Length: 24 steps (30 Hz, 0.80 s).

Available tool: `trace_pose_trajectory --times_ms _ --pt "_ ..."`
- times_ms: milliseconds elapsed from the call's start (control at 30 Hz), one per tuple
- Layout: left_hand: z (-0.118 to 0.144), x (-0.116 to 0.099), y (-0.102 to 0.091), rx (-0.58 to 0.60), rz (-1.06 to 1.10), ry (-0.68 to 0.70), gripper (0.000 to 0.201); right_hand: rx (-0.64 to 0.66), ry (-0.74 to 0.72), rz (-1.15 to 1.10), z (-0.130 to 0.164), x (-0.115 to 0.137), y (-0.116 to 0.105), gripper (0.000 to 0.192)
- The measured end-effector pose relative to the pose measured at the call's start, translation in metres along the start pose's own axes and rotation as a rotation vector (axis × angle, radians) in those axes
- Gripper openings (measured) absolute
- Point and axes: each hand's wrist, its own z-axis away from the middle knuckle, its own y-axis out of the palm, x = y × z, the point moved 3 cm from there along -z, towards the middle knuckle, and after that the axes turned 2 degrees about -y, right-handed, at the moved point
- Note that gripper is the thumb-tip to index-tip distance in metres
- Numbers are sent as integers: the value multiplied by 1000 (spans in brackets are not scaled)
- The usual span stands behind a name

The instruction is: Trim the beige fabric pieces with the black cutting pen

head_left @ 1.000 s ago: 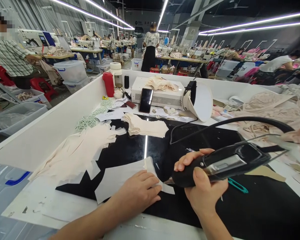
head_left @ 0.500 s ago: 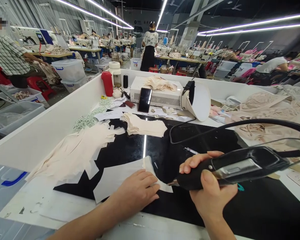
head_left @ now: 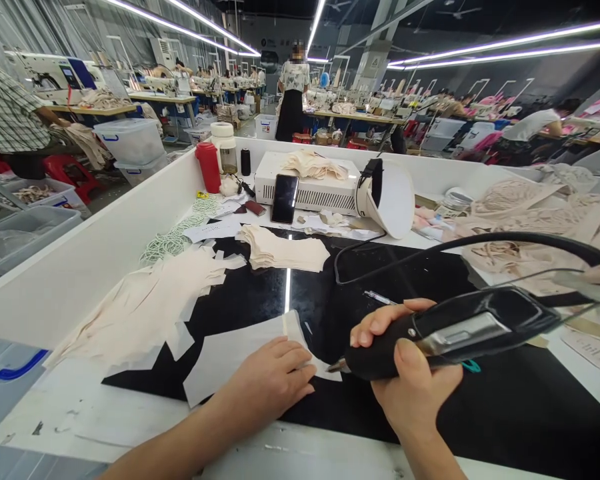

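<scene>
My right hand [head_left: 405, 373] grips a black corded hand tool [head_left: 460, 330] with a metal tip pointing left and down at the edge of a white fabric piece [head_left: 230, 353]. My left hand [head_left: 270, 380] lies flat on that piece, fingers together, pressing it onto the black work surface [head_left: 505, 407]. The tool's black cable [head_left: 480, 243] loops up and away to the right. The tip sits just right of my left fingertips.
A pile of cream cut pieces [head_left: 145, 307] lies at left, a folded stack [head_left: 280, 252] behind. A white machine box [head_left: 310, 187] with a phone [head_left: 285, 198], a red bottle [head_left: 209, 167] and lace fabric [head_left: 520, 207] stand at the back. Other workers stand beyond the white wall [head_left: 80, 267].
The view has shifted slightly; my right hand and the tool have edged a little left towards the fabric edge. My left hand stays pressed on the piece.
</scene>
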Motion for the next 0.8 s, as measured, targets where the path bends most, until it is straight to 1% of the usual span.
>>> trace_pose_trajectory --times_ms 167,367,433,600,800 --pt "-1 -1 -2 4 -4 12 17 62 17 -17 8 -4 4 32" --pt "-1 -1 -2 9 10 9 16 77 32 3 10 -7 2 29" --pt "0 -1 -2 6 8 8 14 69 25 -2 8 -4 2 29" --pt "0 0 0 -1 9 8 8 3 4 -8 4 4 -4 32" --pt "1 2 1 8 27 1 11 26 6 1 8 1 -9 33"
